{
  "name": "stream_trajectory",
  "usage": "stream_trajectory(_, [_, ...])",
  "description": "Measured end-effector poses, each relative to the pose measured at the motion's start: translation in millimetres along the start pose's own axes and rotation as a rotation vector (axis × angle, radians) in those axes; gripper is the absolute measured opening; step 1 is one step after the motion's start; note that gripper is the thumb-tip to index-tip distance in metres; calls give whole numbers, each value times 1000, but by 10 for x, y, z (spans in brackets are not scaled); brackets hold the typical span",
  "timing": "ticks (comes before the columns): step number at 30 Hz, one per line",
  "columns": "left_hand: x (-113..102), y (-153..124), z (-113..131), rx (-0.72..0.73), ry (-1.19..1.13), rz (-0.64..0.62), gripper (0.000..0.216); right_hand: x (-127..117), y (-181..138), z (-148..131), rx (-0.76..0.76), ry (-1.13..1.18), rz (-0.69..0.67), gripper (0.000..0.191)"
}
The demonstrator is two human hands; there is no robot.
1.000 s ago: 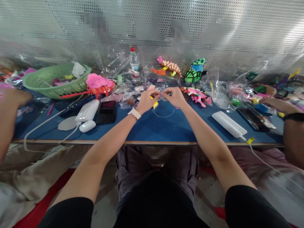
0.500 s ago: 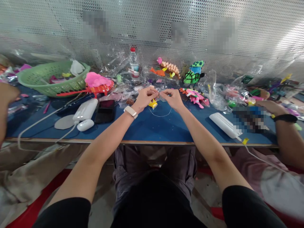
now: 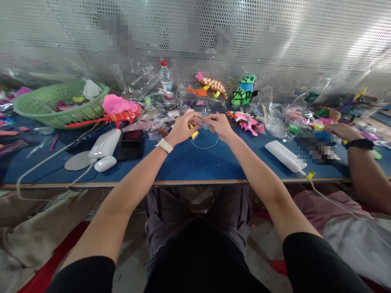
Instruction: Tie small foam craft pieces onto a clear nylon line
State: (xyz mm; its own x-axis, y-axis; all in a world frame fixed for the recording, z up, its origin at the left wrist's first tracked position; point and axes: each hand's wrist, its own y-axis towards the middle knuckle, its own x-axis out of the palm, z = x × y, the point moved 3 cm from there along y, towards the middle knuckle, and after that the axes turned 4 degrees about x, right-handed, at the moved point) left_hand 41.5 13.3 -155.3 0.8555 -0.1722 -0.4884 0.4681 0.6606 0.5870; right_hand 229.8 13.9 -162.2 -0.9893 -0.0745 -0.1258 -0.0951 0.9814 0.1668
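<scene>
My left hand (image 3: 185,127) and my right hand (image 3: 221,125) meet fingertip to fingertip above the blue table, both closed in a pinch. A thin pale thread (image 3: 204,147) sags in a loop from one hand to the other. Whatever else sits between the fingertips is too small to make out. Under the left fingers a small yellow piece (image 3: 194,133) shows, partly covered; I cannot tell whether it is held. Right of my right hand lies a pink figure (image 3: 247,121) of soft-looking material.
At the left stand a green basket (image 3: 49,116), a pink-and-red figure (image 3: 120,108), a white power bank (image 3: 105,143) and a dark phone (image 3: 130,144). A bottle (image 3: 166,81) and a green turtle figure (image 3: 242,93) are behind. To the right lie another power bank (image 3: 284,156) and a co-worker's hand (image 3: 345,131).
The view has swung slightly right, and the co-worker's arm at the left edge is gone from sight. My left fingers have shifted, covering more of the yellow piece. Both hands stay pinched together.
</scene>
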Motion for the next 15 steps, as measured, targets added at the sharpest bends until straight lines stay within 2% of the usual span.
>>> stream_trajectory(3, [-22,-12,37,51,211,-17,15,-14,25,63,63,2,-69,36])
stream_trajectory(6, [-40,-5,26,50,266,12,20,-41,15,35,-50,-101,-44,29])
stream_trajectory(10, [-37,22,-72,-55,61,54,31,-30,-58,-81,-264,-295,-31,21])
stream_trajectory(13, [12,27,-194,-212,-179,15,44,12,-106,-132,-310,-367,-27,20])
stream_trajectory(15, [21,19,-227,-243,-212,48,46,53,-114,-132,-304,-341,-7,20])
